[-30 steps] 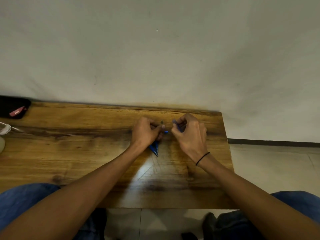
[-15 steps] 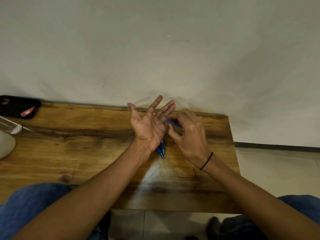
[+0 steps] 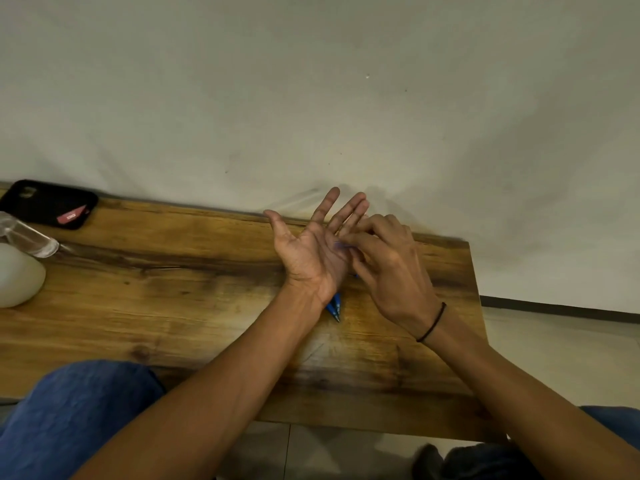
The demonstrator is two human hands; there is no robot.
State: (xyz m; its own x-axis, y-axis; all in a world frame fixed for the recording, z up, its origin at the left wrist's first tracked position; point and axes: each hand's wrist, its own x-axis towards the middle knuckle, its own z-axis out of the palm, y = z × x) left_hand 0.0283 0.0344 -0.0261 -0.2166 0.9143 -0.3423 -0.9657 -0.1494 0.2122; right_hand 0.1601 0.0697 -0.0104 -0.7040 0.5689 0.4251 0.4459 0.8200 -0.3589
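My left hand (image 3: 311,247) is raised above the wooden table (image 3: 173,289), palm up, with fingers straight and spread. My right hand (image 3: 391,268) sits just to its right, fingers curled, pinching a small blue piece (image 3: 341,245) against the left palm. Blue pens (image 3: 334,306) lie on the table under my left wrist, only their tips showing. What the blue piece is exactly cannot be made out.
A black phone case (image 3: 48,202) lies at the table's far left corner. A clear bottle (image 3: 27,237) and a white rounded object (image 3: 17,275) stand at the left edge. A wall runs along the table's far side; floor lies to the right.
My left hand let go of the blue parts and turned palm up with fingers spread. My right hand brought the blue piece onto the left palm. The view shifted slightly.
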